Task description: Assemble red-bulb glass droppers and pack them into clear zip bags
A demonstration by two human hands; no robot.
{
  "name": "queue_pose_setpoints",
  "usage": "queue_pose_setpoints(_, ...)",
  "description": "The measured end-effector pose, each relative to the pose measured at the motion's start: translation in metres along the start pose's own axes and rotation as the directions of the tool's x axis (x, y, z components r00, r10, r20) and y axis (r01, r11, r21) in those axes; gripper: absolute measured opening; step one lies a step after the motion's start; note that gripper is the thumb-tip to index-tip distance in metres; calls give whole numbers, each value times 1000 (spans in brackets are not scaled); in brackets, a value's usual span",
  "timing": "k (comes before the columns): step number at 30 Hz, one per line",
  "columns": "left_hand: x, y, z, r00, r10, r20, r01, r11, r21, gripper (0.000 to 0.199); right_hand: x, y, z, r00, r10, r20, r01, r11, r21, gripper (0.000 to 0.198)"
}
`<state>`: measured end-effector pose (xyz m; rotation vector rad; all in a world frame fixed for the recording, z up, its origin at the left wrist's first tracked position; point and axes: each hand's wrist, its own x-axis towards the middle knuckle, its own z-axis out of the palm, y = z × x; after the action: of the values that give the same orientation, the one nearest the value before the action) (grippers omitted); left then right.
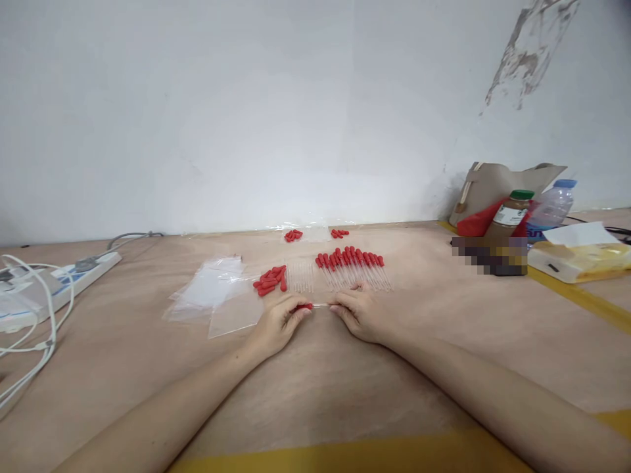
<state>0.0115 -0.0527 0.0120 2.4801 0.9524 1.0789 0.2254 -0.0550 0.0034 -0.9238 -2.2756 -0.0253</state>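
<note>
Between my two hands lies a dropper, held level just above or on the table. My left hand pinches its red rubber bulb. The clear glass tube runs across into my right hand, whose thumb and fingers close on the other end. Right behind my right hand is a row of droppers with red bulbs, tubes toward me. Behind my left hand are a heap of loose red bulbs and a row of bare glass tubes.
Clear plastic bags lie left of the bulbs. More red bulbs sit by the wall. A power strip with white cables is at far left. At right stand a bag, bottles and a tissue pack.
</note>
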Motion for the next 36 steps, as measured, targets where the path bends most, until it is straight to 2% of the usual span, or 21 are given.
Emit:
queue_pose_setpoints(5, -1, 0, 0, 999, 45, 23, -45, 999, 12, 15, 1, 7, 3, 1000, 2, 21, -3, 999, 37, 21)
queue_pose_setpoints(11, -3, 1, 1, 992, 30, 121, -42, 994, 103, 19, 2, 12, 4, 997, -11, 74, 11, 1000, 4, 21)
queue_pose_setpoints(17, -3, -1, 3, 990, 21, 137, -41, 988, 148, 22, 1, 7, 3, 999, -8, 53, 13, 995, -96, 20)
queue_pose_setpoints(23, -4, -2, 3, 992, 25, 124, -45, 986, 161, 21, 1, -1, 2, 999, 10, 52, -5, 995, -100, 23)
queue_pose_setpoints(33, -4, 2, 2, 976, 84, 201, -118, 980, 160, 19, 2, -13, 6, 987, 68, 144, -50, 991, -124, 28)
queue_pose_setpoints(36, -1, -4, 1, 974, 138, 182, -173, 966, 191, 19, 5, -15, 3, 984, 89, 152, -68, 988, -139, 33)
